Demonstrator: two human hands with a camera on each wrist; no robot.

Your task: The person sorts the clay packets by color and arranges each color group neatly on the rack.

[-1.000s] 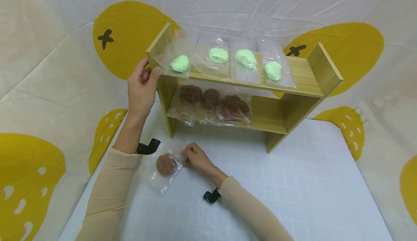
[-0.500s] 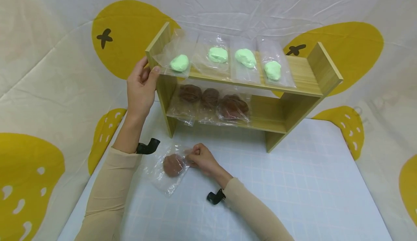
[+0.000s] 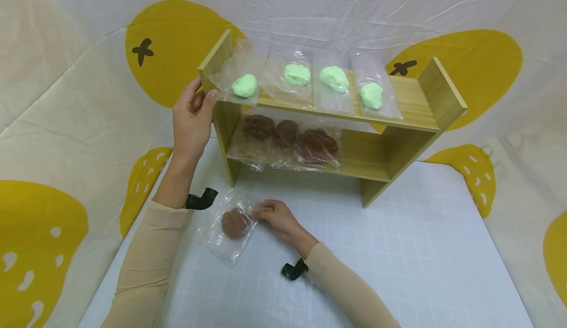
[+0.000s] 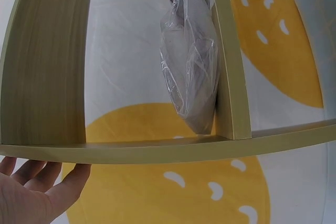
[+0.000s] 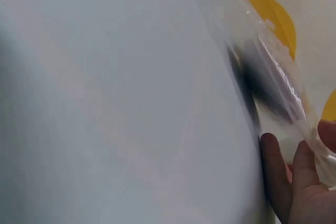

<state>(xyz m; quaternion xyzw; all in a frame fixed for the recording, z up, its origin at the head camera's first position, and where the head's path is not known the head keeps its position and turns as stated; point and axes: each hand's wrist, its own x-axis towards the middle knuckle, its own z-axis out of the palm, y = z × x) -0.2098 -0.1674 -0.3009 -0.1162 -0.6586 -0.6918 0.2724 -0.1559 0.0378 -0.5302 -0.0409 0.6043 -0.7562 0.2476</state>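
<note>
My left hand (image 3: 191, 118) touches the outer left side of a wooden shelf unit (image 3: 409, 102) near its upper board. Its fingertips rest against the panel in the left wrist view. With thumb and fingers, my right hand (image 3: 279, 219) pinches the right edge of a clear plastic bag (image 3: 221, 249) over the table. A round brown lump (image 3: 235, 223) lies inside that bag. The right wrist view is blurred, but the bag's edge (image 5: 300, 103) shows between thumb and fingers. Several bagged pale green lumps (image 3: 335, 79) sit on the upper board. Bagged brown lumps (image 3: 316, 146) line the lower board.
Bare wood shows on the right part of both boards. A table (image 3: 398, 259) with a pale checked cover supports the shelf unit. White cloth (image 3: 310, 3) with yellow shapes hangs behind and at the sides.
My right hand has drawn the bag with the brown lump slightly to the right, and its fingers have shifted a little on the bag's edge. My left hand has stayed at the shelf unit.
</note>
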